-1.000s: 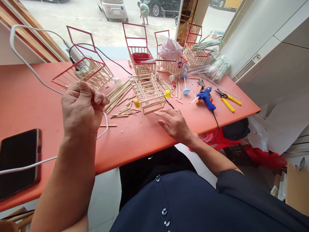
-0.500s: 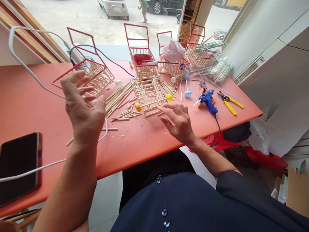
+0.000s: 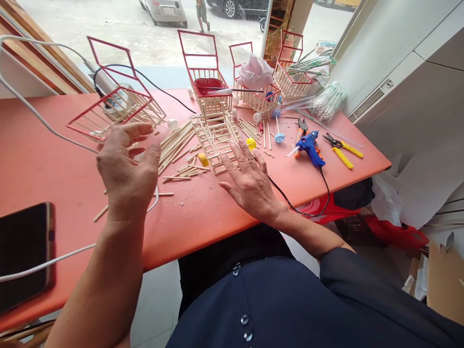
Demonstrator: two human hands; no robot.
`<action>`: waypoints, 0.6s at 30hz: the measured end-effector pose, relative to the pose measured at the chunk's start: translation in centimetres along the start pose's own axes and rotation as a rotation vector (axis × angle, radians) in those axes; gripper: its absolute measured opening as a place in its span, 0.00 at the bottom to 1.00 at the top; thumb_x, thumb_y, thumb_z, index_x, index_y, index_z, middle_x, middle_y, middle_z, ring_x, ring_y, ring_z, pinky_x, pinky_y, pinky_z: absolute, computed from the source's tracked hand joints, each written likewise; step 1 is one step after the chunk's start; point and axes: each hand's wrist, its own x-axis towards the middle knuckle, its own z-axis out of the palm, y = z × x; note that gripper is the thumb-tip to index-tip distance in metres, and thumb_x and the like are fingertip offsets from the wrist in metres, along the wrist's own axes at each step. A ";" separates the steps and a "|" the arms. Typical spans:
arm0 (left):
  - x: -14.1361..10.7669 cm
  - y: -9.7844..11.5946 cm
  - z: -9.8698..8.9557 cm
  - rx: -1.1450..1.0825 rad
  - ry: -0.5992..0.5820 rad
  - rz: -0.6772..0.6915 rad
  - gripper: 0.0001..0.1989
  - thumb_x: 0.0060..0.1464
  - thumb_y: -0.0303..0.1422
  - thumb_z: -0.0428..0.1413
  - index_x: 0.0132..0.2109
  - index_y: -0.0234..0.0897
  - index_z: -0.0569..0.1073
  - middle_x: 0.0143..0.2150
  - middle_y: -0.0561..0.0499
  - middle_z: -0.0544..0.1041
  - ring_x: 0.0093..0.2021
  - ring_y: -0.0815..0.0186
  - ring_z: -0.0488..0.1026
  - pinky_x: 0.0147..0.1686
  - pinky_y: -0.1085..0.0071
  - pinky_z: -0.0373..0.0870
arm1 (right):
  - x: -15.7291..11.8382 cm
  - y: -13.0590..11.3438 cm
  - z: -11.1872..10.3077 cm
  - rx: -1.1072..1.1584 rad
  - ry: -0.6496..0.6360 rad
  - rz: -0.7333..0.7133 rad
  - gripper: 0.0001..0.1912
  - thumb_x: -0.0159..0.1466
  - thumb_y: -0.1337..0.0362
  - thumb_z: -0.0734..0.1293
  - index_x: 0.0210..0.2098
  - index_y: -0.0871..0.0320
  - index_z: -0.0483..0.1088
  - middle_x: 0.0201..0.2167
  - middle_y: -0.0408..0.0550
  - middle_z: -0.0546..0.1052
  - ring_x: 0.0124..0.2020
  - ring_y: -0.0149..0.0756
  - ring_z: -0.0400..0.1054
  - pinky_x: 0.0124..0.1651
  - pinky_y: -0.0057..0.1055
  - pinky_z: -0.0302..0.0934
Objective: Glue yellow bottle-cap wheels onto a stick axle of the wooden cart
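Observation:
My left hand (image 3: 128, 166) is raised over the table's left part, fingers half curled and apart, holding nothing. Behind it stands a small stick-built cart (image 3: 145, 108) with a red-edged top and handle. My right hand (image 3: 250, 181) lies palm down with fingers stretched over the near right corner of a stick frame (image 3: 213, 137). Whether its fingertips touch the frame I cannot tell. A yellow wheel (image 3: 203, 159) sits at the frame's left, and another yellow wheel (image 3: 251, 143) shows just beyond my right fingers. Loose wooden sticks (image 3: 177, 147) lie between my hands.
On the right are a blue glue gun (image 3: 309, 146) with a black cord and yellow-handled pliers (image 3: 342, 151). More stick carts (image 3: 213, 84) stand at the back by the window. A phone (image 3: 25, 256) and white cable (image 3: 68, 253) lie at left.
My right hand has moved left and flattened over the near corner of the stick frame. My left hand has dropped slightly, with its fingers curled more. The whole view has shifted a little.

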 end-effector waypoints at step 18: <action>0.0 0.0 0.2 -0.034 -0.038 -0.023 0.24 0.56 0.32 0.61 0.60 0.37 0.79 0.56 0.43 0.84 0.57 0.54 0.82 0.55 0.57 0.78 | 0.2 0.5 0.1 -0.010 -0.031 -0.031 0.34 0.77 0.51 0.63 0.77 0.59 0.61 0.78 0.60 0.62 0.84 0.57 0.45 0.82 0.67 0.40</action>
